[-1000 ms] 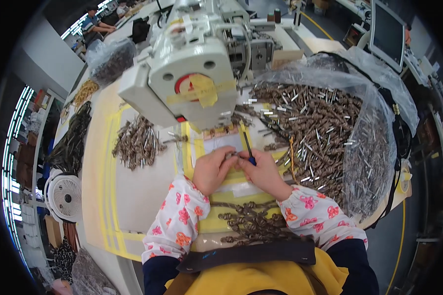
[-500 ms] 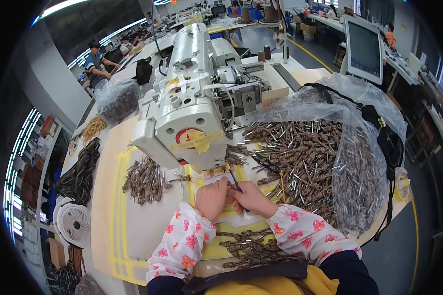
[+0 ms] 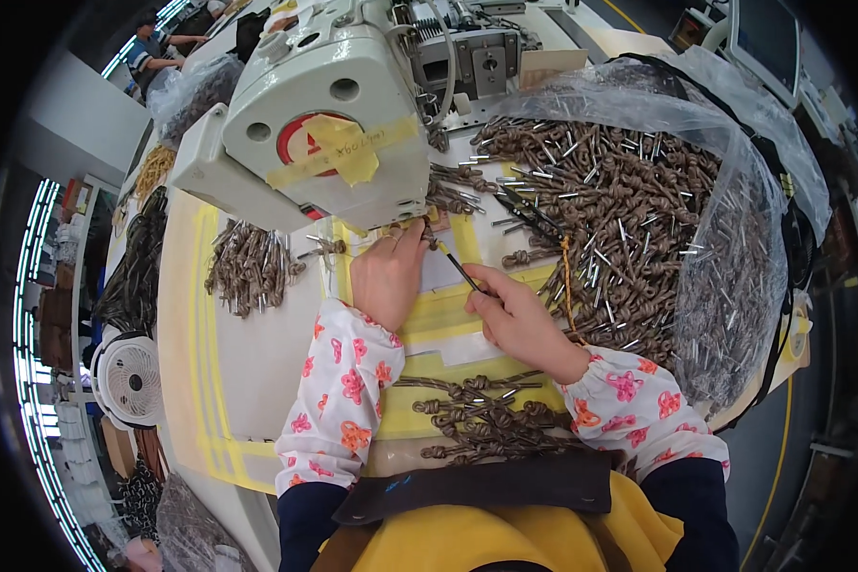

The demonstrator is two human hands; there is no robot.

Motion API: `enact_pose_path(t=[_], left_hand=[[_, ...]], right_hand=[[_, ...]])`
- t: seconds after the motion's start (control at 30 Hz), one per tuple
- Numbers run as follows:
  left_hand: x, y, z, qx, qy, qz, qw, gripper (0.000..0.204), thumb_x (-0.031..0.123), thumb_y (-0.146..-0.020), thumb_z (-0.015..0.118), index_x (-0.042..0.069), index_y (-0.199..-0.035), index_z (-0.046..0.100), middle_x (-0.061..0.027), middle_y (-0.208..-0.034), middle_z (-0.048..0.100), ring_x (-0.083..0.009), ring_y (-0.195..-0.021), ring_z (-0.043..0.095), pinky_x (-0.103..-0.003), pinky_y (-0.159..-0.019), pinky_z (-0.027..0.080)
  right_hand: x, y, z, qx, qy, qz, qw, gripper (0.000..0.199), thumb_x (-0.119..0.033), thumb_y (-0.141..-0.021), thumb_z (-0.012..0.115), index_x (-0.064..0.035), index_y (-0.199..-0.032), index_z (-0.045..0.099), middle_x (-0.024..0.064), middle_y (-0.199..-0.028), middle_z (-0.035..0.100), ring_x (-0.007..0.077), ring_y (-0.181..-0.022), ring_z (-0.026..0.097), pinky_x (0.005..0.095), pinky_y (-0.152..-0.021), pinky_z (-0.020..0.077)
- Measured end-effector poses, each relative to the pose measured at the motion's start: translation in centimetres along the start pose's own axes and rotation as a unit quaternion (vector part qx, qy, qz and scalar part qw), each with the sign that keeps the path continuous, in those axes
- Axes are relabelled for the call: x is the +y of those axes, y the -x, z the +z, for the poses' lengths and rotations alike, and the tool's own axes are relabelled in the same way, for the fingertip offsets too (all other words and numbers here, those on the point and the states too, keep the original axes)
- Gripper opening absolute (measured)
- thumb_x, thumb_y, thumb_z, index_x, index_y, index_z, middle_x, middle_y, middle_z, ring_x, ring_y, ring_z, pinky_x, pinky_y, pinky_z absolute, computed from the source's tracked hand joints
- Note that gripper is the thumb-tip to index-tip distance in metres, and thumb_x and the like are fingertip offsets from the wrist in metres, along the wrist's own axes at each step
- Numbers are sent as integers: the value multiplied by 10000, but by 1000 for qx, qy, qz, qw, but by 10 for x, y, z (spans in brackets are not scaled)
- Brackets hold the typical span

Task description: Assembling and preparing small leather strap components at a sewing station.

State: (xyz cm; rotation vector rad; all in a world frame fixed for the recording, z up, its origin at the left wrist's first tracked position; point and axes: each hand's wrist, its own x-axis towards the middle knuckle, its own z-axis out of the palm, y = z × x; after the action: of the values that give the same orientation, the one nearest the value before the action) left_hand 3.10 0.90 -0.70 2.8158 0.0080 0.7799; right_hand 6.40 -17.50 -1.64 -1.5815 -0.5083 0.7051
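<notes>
Under the head of a white sewing machine [image 3: 329, 114], my left hand [image 3: 388, 278] has its fingers pressed together at a small brown knotted cord [image 3: 430, 235]. The machine head partly hides those fingertips. My right hand [image 3: 524, 324] is closed round a thin dark stick-like tool [image 3: 464, 276], whose lighter tip points up and left at the cord. Exactly what kind of tool it is, I cannot make out. On the yellow-taped surface close to my body lies a bunch of brown knotted cords [image 3: 486, 405] with metal tips.
A large heap of knotted cords [image 3: 610, 229] fills the right side, partly inside a clear plastic bag [image 3: 734, 315]. Dark snips [image 3: 532, 214] lie at its edge. Left are a smaller cord pile [image 3: 253, 267], dark cord bundles [image 3: 135, 262] and a white fan [image 3: 131, 379]. A person [image 3: 150, 52] works far left.
My right hand has drawn away from my left, down and right, with the tool. My left hand stays at the machine head. The view has tipped lower and closer.
</notes>
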Motion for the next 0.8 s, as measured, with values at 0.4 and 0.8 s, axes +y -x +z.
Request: enact_pose_path(t=[0.4, 0.8], left_hand=[[-7, 1, 18, 53, 11, 36, 998, 213, 42, -786, 614, 31, -999, 603, -141, -784, 618, -303, -640, 606, -366, -543, 495], [-22, 0, 18, 19, 19, 78, 997, 292, 7, -719, 582, 17, -1011, 583, -126, -849, 626, -279, -787, 606, -365, -653, 504]], right_hand=[[-2, -6, 4, 1, -83, 50, 995, 362, -52, -898, 455, 46, -1246, 430, 66, -835, 574, 81, -571, 477, 224, -498, 385], [-10, -12, 14, 22, -266, 122, 956, 359, -89, -907, 466, 40, -1236, 409, 75, -832, 549, 67, -464, 410, 214, -377, 312]])
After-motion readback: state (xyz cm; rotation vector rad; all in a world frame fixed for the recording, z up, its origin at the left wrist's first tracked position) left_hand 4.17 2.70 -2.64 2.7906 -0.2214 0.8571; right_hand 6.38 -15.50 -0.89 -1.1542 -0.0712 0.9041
